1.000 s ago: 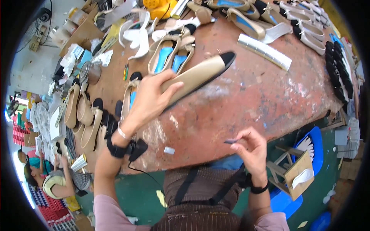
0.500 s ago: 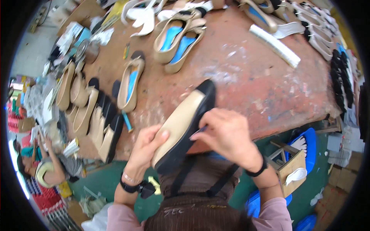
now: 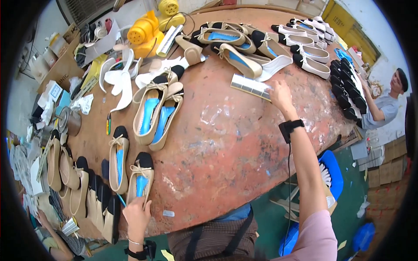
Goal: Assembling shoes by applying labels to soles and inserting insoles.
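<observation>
By the bench's [image 3: 209,174] near edge, the left hand [image 3: 137,216] grips the just-lowered shoe [image 3: 141,182]; the freed right hand [image 3: 281,93], grip unclear, meets a silver strip [image 3: 249,86].

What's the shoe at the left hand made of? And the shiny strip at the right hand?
Beige shoe: perhaps smooth real or imitation leather, given its soft sheen; the black toe looks duller, maybe fabric. Silvery strip: maybe foil or glossy plastic, because it gleams; I can't tell which.
</observation>
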`<action>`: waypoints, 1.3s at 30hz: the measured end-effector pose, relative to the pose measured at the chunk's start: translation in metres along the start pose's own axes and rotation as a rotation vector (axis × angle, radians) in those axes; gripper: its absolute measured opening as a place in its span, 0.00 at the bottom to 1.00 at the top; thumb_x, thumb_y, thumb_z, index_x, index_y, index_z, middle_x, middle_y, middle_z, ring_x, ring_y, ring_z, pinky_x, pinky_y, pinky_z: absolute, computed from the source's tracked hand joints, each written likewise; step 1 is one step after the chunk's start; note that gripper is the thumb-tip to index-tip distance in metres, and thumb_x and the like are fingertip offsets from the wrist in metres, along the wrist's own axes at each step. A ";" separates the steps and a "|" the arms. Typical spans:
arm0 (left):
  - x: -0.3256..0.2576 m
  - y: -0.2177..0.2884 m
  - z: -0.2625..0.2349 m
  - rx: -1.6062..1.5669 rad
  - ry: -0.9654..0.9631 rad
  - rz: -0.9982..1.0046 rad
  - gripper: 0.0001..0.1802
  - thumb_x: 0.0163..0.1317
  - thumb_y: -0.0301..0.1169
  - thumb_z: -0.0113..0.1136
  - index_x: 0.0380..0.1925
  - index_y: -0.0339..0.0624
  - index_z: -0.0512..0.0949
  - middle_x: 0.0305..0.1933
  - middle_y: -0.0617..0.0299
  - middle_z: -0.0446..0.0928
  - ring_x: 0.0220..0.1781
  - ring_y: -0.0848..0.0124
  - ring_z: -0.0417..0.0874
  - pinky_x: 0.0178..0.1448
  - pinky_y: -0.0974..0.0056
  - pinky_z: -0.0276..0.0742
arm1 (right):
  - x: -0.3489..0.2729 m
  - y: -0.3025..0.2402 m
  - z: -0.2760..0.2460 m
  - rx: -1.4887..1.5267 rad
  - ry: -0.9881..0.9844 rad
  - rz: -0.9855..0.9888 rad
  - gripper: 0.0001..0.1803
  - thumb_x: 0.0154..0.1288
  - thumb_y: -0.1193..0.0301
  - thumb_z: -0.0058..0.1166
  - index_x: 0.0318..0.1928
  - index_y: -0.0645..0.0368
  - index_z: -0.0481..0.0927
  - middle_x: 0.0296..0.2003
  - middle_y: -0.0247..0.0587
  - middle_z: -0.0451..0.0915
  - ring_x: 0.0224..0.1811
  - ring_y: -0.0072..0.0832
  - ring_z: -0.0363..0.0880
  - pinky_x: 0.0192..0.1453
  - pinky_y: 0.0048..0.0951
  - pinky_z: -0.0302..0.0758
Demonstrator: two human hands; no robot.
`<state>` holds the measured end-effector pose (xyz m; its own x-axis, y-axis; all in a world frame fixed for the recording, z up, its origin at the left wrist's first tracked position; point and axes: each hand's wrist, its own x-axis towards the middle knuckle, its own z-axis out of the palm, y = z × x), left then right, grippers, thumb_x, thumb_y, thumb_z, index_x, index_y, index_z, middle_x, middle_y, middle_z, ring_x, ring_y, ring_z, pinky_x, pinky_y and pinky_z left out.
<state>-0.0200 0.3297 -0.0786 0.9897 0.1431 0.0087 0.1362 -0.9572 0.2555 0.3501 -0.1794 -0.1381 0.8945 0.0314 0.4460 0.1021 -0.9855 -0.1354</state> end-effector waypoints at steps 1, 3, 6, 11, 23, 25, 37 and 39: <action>-0.002 0.011 -0.004 0.065 -0.062 -0.040 0.10 0.59 0.30 0.68 0.37 0.35 0.84 0.31 0.48 0.81 0.31 0.45 0.81 0.36 0.53 0.77 | 0.005 -0.007 0.000 -0.064 -0.047 -0.059 0.20 0.59 0.65 0.65 0.49 0.61 0.80 0.48 0.54 0.81 0.54 0.51 0.79 0.58 0.48 0.74; -0.001 0.021 -0.014 -0.033 -0.020 -0.124 0.11 0.59 0.31 0.69 0.38 0.36 0.84 0.32 0.48 0.81 0.32 0.48 0.82 0.37 0.54 0.77 | 0.000 -0.026 -0.012 0.035 -0.222 0.000 0.23 0.56 0.65 0.69 0.50 0.61 0.79 0.49 0.55 0.81 0.53 0.51 0.79 0.56 0.48 0.75; 0.007 0.028 -0.022 -0.221 0.095 -0.145 0.14 0.58 0.31 0.71 0.43 0.37 0.84 0.38 0.50 0.81 0.39 0.52 0.84 0.43 0.58 0.78 | -0.026 -0.075 -0.038 0.300 -0.176 -0.106 0.25 0.50 0.71 0.71 0.49 0.58 0.76 0.45 0.53 0.80 0.48 0.54 0.79 0.50 0.49 0.77; 0.032 0.076 -0.027 -1.123 0.048 -0.047 0.44 0.62 0.57 0.66 0.68 0.37 0.68 0.63 0.55 0.75 0.68 0.64 0.74 0.67 0.59 0.71 | -0.110 -0.169 -0.137 0.626 -0.279 -0.221 0.27 0.49 0.79 0.66 0.51 0.58 0.71 0.42 0.51 0.77 0.46 0.54 0.78 0.51 0.49 0.75; -0.024 0.103 -0.057 -0.643 -0.347 0.351 0.29 0.46 0.41 0.80 0.48 0.42 0.85 0.39 0.60 0.85 0.43 0.62 0.83 0.56 0.58 0.73 | -0.227 -0.228 -0.182 0.460 -0.002 -0.618 0.26 0.44 0.75 0.63 0.50 0.56 0.81 0.41 0.39 0.80 0.48 0.38 0.78 0.63 0.48 0.71; -0.032 0.103 -0.055 -0.673 -0.325 0.329 0.25 0.47 0.39 0.79 0.44 0.41 0.86 0.38 0.59 0.84 0.42 0.61 0.82 0.57 0.58 0.71 | -0.233 -0.233 -0.185 0.458 -0.002 -0.608 0.25 0.44 0.75 0.63 0.49 0.56 0.81 0.41 0.38 0.80 0.48 0.38 0.77 0.62 0.48 0.70; -0.055 0.092 -0.045 -0.535 -0.007 0.183 0.18 0.51 0.19 0.65 0.44 0.42 0.81 0.43 0.57 0.77 0.44 0.56 0.81 0.49 0.54 0.76 | -0.240 -0.248 -0.205 0.735 -0.564 -0.492 0.21 0.51 0.74 0.71 0.48 0.57 0.82 0.40 0.41 0.78 0.45 0.40 0.77 0.52 0.42 0.74; -0.055 0.087 -0.043 -0.449 0.044 0.213 0.19 0.50 0.20 0.68 0.45 0.42 0.82 0.42 0.56 0.78 0.43 0.55 0.82 0.46 0.55 0.76 | -0.240 -0.248 -0.203 0.819 -0.535 -0.455 0.17 0.52 0.74 0.71 0.44 0.58 0.84 0.38 0.40 0.80 0.43 0.39 0.78 0.47 0.39 0.75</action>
<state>-0.0644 0.2495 -0.0156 0.9893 -0.0239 0.1439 -0.1108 -0.7648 0.6347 0.0218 0.0239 -0.0320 0.7527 0.6314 0.1865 0.5559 -0.4578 -0.6938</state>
